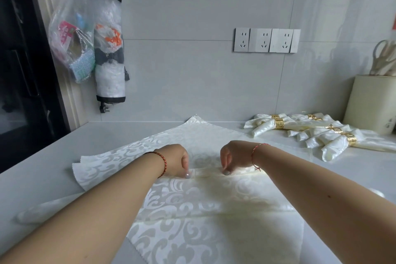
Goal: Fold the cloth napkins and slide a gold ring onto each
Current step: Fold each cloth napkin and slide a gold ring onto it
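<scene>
Pinching a raised pleat at mid-frame, the left hand (177,159) and right hand (234,155) grip the damask napkin (192,199) with curled fingers. Folding is under way; the next pleat likely needs even gathering. Ringed napkins (317,133) lie right, on a pale counter (42,167) below wall sockets (266,40).
</scene>
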